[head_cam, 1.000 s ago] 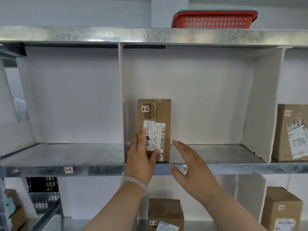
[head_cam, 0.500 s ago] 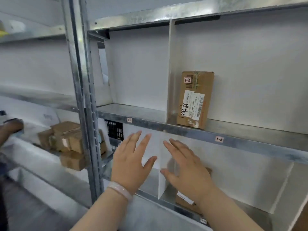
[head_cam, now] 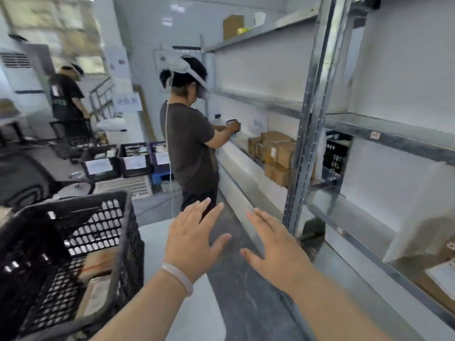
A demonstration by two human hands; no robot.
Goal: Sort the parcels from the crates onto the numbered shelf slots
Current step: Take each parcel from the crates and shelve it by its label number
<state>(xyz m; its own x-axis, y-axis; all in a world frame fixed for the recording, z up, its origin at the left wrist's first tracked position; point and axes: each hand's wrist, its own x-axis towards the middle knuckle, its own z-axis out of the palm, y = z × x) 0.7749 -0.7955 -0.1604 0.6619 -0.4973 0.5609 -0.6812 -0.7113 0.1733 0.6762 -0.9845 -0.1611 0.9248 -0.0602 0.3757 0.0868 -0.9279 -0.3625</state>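
Both of my hands hover in mid-air over the aisle floor, fingers spread, holding nothing. My left hand (head_cam: 194, 238), with a pale bracelet at the wrist, is just right of a black mesh crate (head_cam: 73, 252). Brown parcels (head_cam: 98, 279) lie inside that crate at the lower left. My right hand (head_cam: 275, 249) is close to the grey upright post of the metal shelf (head_cam: 312, 114). The shelf slots run along the right, with a small number tag (head_cam: 375, 135) on one shelf edge. The parcel I shelved is out of view.
A person in a headset (head_cam: 194, 134) stands ahead in the aisle at the neighbouring shelf. Stacked brown boxes (head_cam: 275, 153) sit on that shelf. Several dark crates (head_cam: 128, 161) rest on the floor behind. Another person (head_cam: 66, 99) stands far left. A black crate (head_cam: 336, 153) sits on the shelf.
My view has swung left from the shelf slot to the aisle and crate. Both hands let go of the upright parcel, pulled back from the shelf and now hover empty.
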